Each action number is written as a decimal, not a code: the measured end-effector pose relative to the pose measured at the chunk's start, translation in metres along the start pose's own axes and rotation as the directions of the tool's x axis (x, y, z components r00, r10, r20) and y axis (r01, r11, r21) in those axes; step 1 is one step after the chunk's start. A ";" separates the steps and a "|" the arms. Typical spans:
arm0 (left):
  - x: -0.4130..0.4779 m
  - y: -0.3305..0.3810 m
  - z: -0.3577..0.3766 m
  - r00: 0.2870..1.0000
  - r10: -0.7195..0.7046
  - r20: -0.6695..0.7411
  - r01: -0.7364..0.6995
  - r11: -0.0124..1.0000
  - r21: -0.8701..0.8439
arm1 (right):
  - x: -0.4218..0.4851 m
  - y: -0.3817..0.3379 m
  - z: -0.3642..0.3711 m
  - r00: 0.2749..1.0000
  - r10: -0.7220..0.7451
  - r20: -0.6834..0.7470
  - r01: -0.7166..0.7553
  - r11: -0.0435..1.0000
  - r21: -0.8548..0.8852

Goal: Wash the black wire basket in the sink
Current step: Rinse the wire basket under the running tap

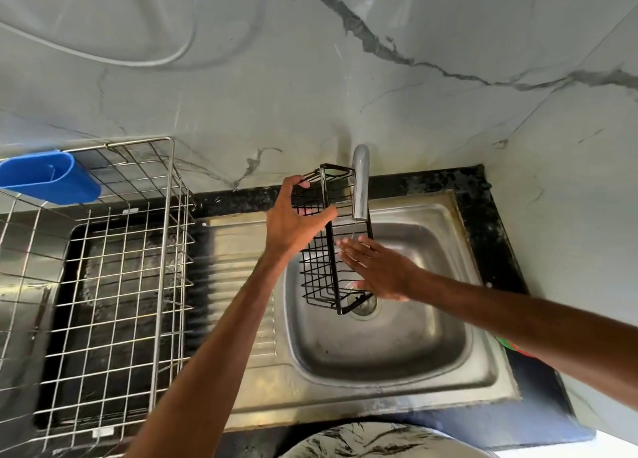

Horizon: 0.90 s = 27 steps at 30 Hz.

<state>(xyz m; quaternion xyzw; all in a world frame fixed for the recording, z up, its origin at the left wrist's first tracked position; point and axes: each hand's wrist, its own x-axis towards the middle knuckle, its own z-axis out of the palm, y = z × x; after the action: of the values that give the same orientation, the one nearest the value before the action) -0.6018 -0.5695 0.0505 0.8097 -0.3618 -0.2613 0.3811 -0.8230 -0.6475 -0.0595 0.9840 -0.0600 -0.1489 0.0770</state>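
My left hand [297, 223] and right hand [376, 267] are bare, and so are the arms behind them. My lean left forearm [221, 337] comes into view from 7 o'clock, uncovered right to the frame edge, with faint tendon lines along its length. My right forearm [518, 323] comes in from 4 o'clock, just as sleeveless. My nails are short and pale. At 6 o'clock, close under me, bulges a rounded white cloth with black brush-like streaks [379, 440]. It looks like my clothing, though I cannot tell which garment.
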 end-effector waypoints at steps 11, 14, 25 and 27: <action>-0.008 0.023 -0.011 0.993 0.115 0.003 -0.115 0.993 0.033 | 0.021 0.052 -0.049 0.999 0.032 -0.028 -0.034 0.997 -0.070; -0.011 0.021 -0.010 0.992 0.119 -0.034 -0.118 0.992 0.034 | 0.006 0.034 -0.029 0.999 -0.032 -0.023 0.032 0.999 0.002; -0.016 0.020 -0.011 0.992 0.109 -0.070 -0.108 0.994 0.014 | 0.016 0.057 -0.044 0.998 -0.054 -0.008 0.055 0.993 0.104; -0.018 0.020 -0.010 0.989 0.105 -0.100 -0.106 0.994 -0.004 | 0.019 0.053 -0.046 1.000 -0.010 0.007 0.009 0.994 0.106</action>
<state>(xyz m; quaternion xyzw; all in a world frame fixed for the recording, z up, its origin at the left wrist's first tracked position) -0.6135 -0.5598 0.0753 0.7997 -0.3834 -0.2020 0.4156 -0.7963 -0.6960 -0.0126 0.9864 -0.0635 -0.1494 0.0238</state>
